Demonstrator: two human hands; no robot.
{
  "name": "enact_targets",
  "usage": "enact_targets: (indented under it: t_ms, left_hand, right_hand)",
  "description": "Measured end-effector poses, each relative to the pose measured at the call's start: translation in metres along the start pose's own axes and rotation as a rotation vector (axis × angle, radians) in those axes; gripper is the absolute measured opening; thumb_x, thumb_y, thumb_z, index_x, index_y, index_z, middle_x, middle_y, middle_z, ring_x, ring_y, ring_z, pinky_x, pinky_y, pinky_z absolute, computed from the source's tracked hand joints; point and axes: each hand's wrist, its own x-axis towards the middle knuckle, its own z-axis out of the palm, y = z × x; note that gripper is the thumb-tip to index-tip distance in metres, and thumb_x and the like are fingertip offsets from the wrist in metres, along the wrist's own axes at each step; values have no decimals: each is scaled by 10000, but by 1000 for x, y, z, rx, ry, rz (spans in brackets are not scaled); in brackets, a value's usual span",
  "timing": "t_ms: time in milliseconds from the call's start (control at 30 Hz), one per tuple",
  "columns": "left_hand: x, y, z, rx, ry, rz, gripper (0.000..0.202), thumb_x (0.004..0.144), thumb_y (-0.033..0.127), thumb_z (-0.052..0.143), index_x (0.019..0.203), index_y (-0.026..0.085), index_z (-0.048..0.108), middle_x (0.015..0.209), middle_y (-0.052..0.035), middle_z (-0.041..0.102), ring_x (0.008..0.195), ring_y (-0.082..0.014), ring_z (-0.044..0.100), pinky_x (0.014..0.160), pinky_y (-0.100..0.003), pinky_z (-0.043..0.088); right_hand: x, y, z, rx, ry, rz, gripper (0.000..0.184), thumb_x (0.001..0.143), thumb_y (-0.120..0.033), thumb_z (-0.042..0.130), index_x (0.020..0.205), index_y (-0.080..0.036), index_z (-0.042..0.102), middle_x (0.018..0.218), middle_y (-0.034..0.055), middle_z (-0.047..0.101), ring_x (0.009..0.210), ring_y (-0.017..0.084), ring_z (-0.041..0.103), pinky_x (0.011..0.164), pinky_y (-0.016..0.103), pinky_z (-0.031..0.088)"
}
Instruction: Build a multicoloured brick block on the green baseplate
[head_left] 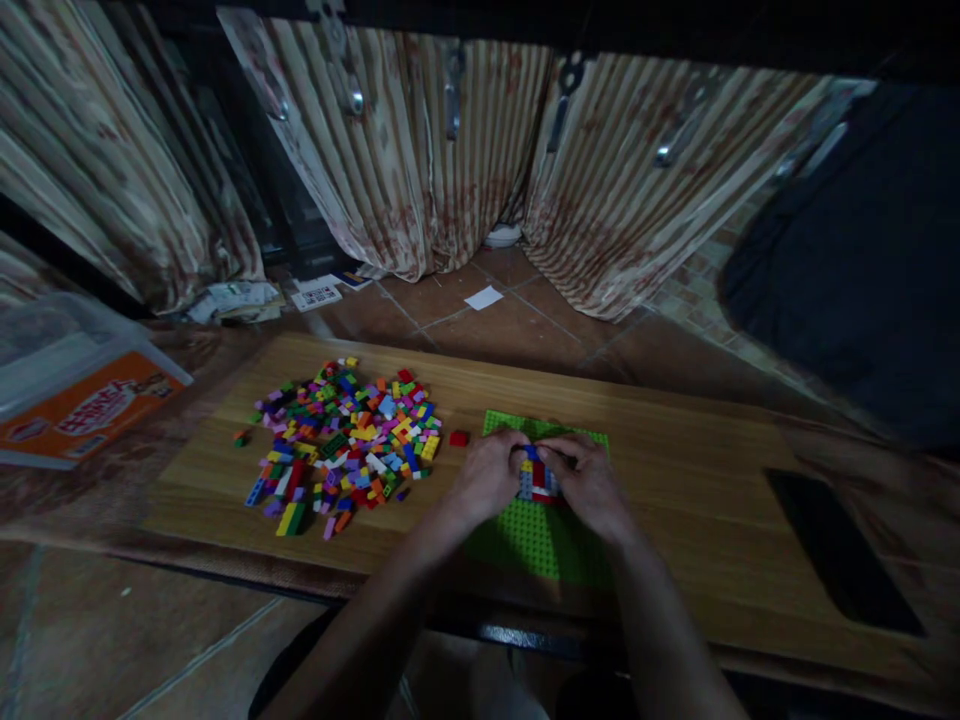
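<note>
A green studded baseplate (544, 545) lies on the wooden board in front of me. On its upper part is a small build of grey, red, white, yellow and blue toy bricks (538, 482). My left hand (493, 468) closes in from the left, its fingertips at a blue brick (531, 453) on the far side of the build. From the right, my right hand (586, 475) has its fingers pressed at the same blue brick. Both hands partly cover the build, and the exact grip of the fingertips is hard to see. A lone red brick (458, 438) sits left of the baseplate.
A spread of loose coloured bricks (352, 440) covers the left of the wooden board (690, 480). A clear plastic box (82, 390) with an orange label stands at far left. A flat black object (844, 550) lies at right. Striped curtains (420, 150) hang beyond.
</note>
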Motion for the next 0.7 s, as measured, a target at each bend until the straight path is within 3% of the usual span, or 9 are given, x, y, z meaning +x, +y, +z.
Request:
enact_targets:
  t_ms: [700]
  left_hand:
    - [-5,-3,5,10,33,21,282,873,166,425,985,189,683,937,-55,675,879,-164,625,852,-276,501]
  right_hand:
    - [-6,12,5,36,29,-43,313,827,-497,549,921,-268,741,912,61,681,909,240,592,872,449,449]
